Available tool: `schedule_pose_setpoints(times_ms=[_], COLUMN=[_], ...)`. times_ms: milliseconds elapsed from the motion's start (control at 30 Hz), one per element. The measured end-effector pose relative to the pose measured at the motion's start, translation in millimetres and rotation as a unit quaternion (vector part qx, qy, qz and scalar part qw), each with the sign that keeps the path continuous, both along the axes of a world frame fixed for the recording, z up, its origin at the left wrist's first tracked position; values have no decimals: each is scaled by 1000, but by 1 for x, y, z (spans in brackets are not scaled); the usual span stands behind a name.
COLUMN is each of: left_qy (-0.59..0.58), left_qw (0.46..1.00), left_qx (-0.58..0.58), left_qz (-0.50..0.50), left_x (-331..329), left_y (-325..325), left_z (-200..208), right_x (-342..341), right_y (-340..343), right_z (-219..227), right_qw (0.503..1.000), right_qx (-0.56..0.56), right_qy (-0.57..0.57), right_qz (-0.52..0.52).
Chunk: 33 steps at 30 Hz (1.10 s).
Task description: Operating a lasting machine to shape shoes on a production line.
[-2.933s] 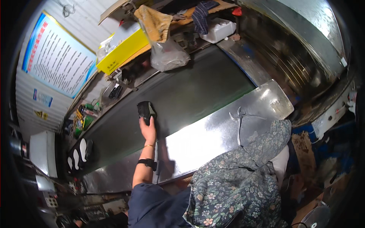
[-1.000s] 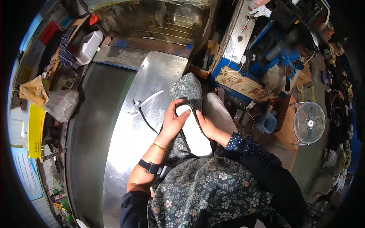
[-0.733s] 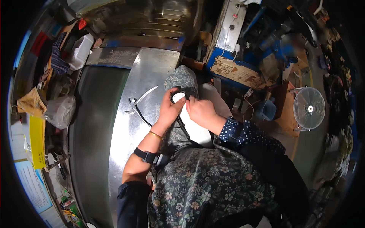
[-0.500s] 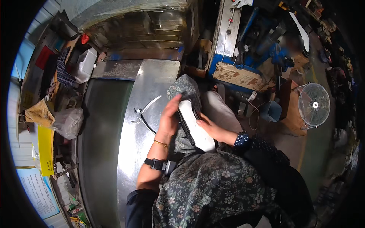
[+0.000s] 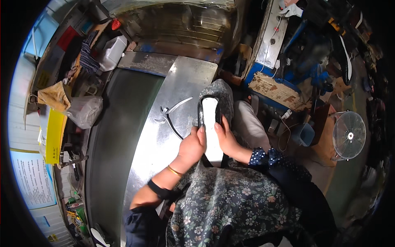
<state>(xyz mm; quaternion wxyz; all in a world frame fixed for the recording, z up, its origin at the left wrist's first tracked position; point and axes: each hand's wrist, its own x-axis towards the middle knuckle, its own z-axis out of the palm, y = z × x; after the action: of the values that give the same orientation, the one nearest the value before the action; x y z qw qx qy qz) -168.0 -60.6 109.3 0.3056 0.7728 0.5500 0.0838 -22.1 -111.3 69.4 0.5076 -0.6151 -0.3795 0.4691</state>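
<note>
The left hand [image 5: 192, 144] and right hand [image 5: 229, 144] hold 1 black-and-white shoe [image 5: 211, 127] over the floral apron [image 5: 234, 197].

Workshop around me, shoe-making by look of it: black shoe with white underside [image 5: 211, 123] in front of me, long dark conveyor-like belt [image 5: 123, 123] along my left, metal ledge [image 5: 152, 142] bearing pincers [image 5: 167, 115]. Ahead, blue-framed machine [image 5: 271, 87] with button panel [image 5: 269, 41]. Poster [image 5: 33, 181] on pale wall [image 5: 20, 115], cage fan [image 5: 349, 142] on my right.
</note>
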Motion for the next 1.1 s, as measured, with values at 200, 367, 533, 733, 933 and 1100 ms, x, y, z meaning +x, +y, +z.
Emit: schedule_pose_setpoints(times_ms=[200, 367, 533, 733, 933, 1100], left_qy=[-170, -178, 152, 160, -251, -465], left_qw=[976, 957, 985, 976, 949, 710], left_qx=[134, -199, 64, 89, -135, -518], left_qz=[18, 117, -47, -122, -132, 101], left_x=[6, 18, 71, 55, -17, -10], left_y=[14, 107, 95, 76, -22, -8], left_z=[-44, -12, 35, 37, -42, -13], right_x=[12, 80, 54, 54, 80, 92], right_y=[-10, 53, 99, 112, 107, 131], right_z=[5, 7, 58, 34, 8, 6], right_qw=[996, 971, 920, 954, 981, 985], right_qx=[71, -231, 20, 95, 133, 128], right_qy=[-44, 15, -389, -260, 98, 102], right_qz=[8, 58, 30, 113, 104, 55])
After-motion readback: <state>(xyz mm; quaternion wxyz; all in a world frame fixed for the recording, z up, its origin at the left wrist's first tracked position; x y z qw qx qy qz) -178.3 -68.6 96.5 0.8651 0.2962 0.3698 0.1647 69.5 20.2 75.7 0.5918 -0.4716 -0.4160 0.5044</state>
